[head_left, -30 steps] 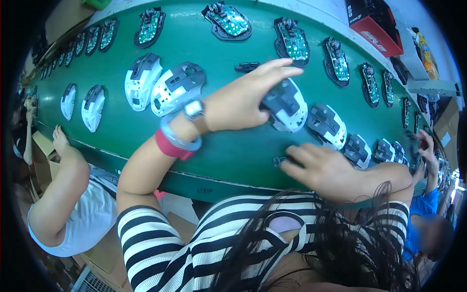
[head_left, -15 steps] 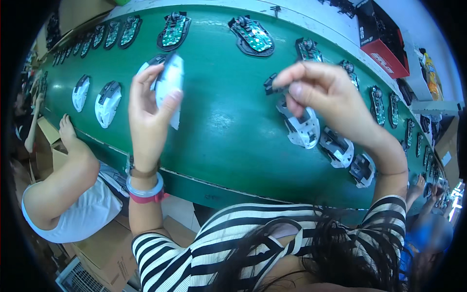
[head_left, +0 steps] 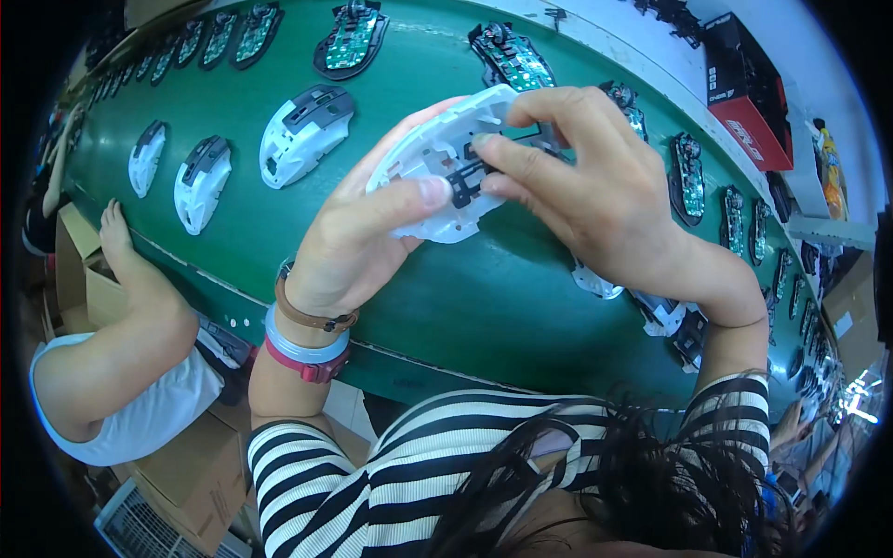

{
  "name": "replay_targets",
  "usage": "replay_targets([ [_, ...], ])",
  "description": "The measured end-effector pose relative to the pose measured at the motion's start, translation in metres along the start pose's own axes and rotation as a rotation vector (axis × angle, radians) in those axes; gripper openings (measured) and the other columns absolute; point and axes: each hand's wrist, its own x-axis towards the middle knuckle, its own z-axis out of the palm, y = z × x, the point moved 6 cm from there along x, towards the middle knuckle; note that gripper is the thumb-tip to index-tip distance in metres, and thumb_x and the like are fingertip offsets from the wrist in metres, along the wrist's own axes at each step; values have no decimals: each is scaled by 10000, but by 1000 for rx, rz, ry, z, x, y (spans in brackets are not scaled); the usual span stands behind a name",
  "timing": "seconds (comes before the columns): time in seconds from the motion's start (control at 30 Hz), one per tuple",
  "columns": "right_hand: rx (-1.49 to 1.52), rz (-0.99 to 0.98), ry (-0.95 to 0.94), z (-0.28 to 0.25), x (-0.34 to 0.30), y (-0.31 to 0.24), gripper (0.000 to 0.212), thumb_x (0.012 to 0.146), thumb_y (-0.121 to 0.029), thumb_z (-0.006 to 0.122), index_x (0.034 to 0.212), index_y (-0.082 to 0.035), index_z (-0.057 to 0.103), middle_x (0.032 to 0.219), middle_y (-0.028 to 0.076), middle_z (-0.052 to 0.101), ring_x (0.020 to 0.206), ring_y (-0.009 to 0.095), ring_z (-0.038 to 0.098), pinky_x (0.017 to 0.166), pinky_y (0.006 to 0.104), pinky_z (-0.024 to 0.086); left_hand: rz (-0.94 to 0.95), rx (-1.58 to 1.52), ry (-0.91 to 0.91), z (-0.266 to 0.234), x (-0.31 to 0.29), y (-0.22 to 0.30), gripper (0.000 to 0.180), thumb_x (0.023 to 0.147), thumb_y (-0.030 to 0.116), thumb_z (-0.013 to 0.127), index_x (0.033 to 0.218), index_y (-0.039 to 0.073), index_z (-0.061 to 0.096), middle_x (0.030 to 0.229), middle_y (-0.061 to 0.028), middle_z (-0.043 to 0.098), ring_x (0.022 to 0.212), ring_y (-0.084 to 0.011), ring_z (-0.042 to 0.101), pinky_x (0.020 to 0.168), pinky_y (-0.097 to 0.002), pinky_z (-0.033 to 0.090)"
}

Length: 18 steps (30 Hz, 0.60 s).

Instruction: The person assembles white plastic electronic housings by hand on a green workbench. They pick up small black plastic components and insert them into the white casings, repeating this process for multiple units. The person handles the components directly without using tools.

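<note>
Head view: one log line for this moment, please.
left hand: holds white mouse shell | right hand: fingers on small black part inside shell | below: green belt | beside: more shells, circuit boards

Both hands raised and meeting over the white mouse shell (head_left: 446, 167).

The left hand (head_left: 358, 246) comes up from the lower left, palm cupped beneath the shell's left side, its thumb laid across the shell's near edge and its fingers curled out of sight behind the shell. Its wrist carries three bands, brown, pale and red, and the forearm below is bare down to a striped sleeve. The right hand (head_left: 595, 195) reaches in from the shell's right with the wrist bent, back of the hand toward the camera, index finger hooked over the shell's top edge and the thumb and another fingertip pinched together at the shell's middle.
</note>
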Motion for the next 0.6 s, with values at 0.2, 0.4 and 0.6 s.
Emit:
replay_targets([
  [0.2,2,26,55,9,4,3,258,660,-122,818,893,-70,722,793,51,491,696,198,508,558,310,417,48,134,96,-7,-1,2,599,863,38,579,1427,-16,384,1321,-104,532,1179,-165,531,1009,-319,424],
  [0.4,-36,5,72,23,12,1,206,671,-166,764,728,-93,581,783,35,412,697,186,484,526,320,427,59,284,182,-21,-1,2,559,841,18,558,1387,-9,442,1249,-75,572,1111,-144,560,970,-297,446],
  [0.6,-27,-90,102,14,18,5,284,599,-134,810,845,-74,683,730,35,443,629,186,481,498,305,384,105,262,162,-17,-6,10,609,807,12,566,1398,-16,422,1264,-82,557,1133,-152,549,982,-299,436],
])
